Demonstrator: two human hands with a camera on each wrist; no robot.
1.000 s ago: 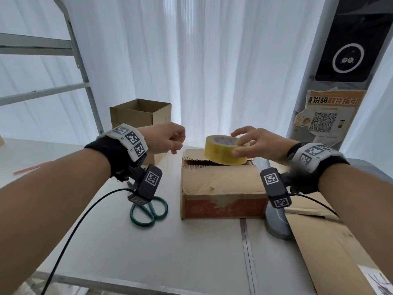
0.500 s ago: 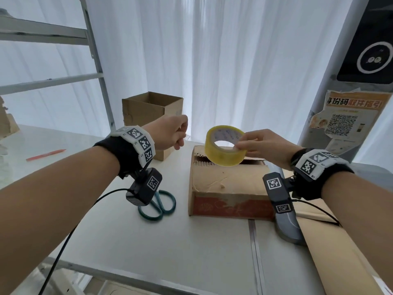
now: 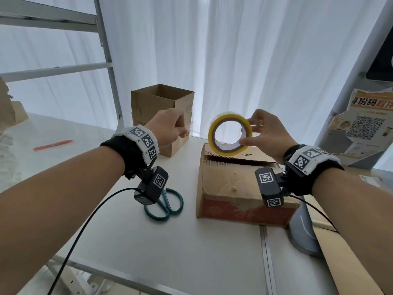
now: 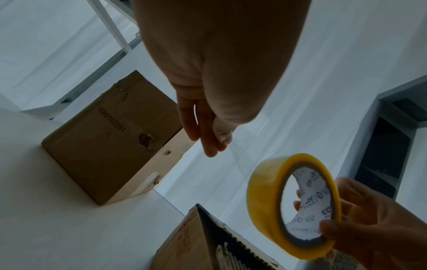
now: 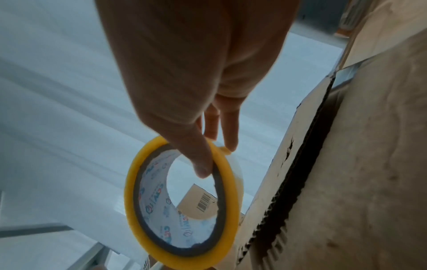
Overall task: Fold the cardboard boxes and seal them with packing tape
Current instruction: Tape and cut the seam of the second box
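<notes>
My right hand (image 3: 248, 134) grips a yellow roll of packing tape (image 3: 212, 133) by its rim, thumb inside the core. The roll stands on edge in the air, just above the far end of a flattened cardboard box (image 3: 234, 184) with a red printed front. My left hand (image 3: 182, 133) hovers left of the roll, fingers curled and pinched; a faint clear strip of tape seems to run from them toward the roll. The left wrist view shows the pinched fingers (image 4: 212, 144) and the roll (image 4: 263, 201). The right wrist view shows the roll (image 5: 131, 201) beside the box (image 5: 346, 164).
An upright open cardboard box (image 3: 157, 103) stands behind my left hand. Green-handled scissors (image 3: 168, 207) lie on the white table (image 3: 170, 241) left of the flat box. A grey base (image 3: 304, 231) and a flat cardboard sheet (image 3: 350, 262) lie right. A red pen (image 3: 53, 143) lies far left.
My right hand has lifted the tape roll off the flattened box and turned it on edge. My left hand stayed pinched to the roll's left.
</notes>
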